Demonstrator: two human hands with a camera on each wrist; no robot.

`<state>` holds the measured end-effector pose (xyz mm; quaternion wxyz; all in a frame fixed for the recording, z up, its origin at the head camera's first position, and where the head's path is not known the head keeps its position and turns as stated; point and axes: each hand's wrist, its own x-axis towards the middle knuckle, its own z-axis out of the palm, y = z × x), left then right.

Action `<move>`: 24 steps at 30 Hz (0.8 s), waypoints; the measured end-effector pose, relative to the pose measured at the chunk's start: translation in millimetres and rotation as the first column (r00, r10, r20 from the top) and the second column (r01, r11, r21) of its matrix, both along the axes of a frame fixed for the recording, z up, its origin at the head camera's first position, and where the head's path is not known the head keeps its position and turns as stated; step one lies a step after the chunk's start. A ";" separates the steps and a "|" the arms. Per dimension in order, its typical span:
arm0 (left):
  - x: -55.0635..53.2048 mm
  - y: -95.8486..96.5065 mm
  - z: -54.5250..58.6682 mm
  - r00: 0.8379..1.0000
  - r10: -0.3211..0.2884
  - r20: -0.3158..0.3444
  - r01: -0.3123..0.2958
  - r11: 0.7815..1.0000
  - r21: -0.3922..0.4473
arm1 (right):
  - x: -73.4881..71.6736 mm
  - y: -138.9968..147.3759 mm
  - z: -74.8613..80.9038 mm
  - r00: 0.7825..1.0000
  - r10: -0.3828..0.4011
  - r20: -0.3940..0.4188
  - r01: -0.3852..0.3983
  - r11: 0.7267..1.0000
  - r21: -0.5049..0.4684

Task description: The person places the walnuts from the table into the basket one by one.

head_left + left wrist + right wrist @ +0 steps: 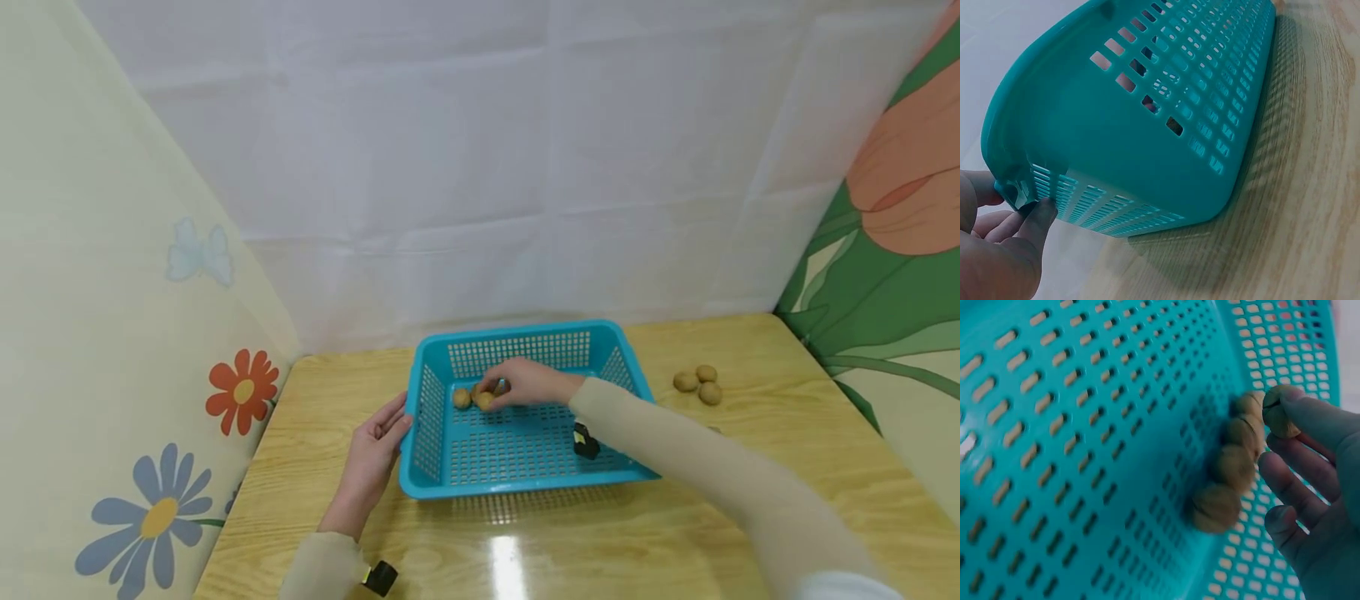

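Observation:
A blue plastic basket point(525, 486) with slotted walls stands on the table. My left hand point(373, 450) grips its left rim, the thumb on top and fingers beneath, as the left wrist view also shows. Inside the basket, my right hand point(534, 383) pinches a walnut point(1280, 419) between thumb and fingertips, above the basket floor. Several other walnuts point(1217, 507) lie in a row on that floor, close to the held one. In the head view the right fingers partly hide them.
A wooden table point(450, 550) carries the basket. To the right of it lie three walnuts point(709, 393) in a cluster, beyond my right sleeve point(675, 442). A white cloth backdrop point(450, 167) hangs behind; flower-printed panels point(150, 375) flank both sides.

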<state>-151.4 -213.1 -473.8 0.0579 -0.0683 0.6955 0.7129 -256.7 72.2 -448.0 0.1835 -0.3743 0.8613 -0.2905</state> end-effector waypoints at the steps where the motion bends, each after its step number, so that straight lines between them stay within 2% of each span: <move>1: 0.1 0.5 0.6 1.000 0.001 0.001 -0.001 1.000 0.001 | 0.2 -3.5 -2.4 1.000 0.007 -0.002 -0.007 1.000 -0.004; 6: 0.3 1.6 3.6 1.000 -0.004 0.004 0.004 1.000 0.003 | -0.4 -18.6 -12.2 0.997 0.032 -0.071 -0.030 0.999 0.029; 15: -1.0 1.2 4.2 1.000 0.001 0.000 -0.001 1.000 0.011 | -0.4 -39.4 -20.4 0.983 -0.003 -0.183 0.024 0.993 0.112; 24: -0.6 0.0 3.4 1.000 -0.001 0.016 0.001 1.000 0.006 | 3.2 -47.1 -25.4 0.974 -0.006 -0.226 0.047 0.984 0.174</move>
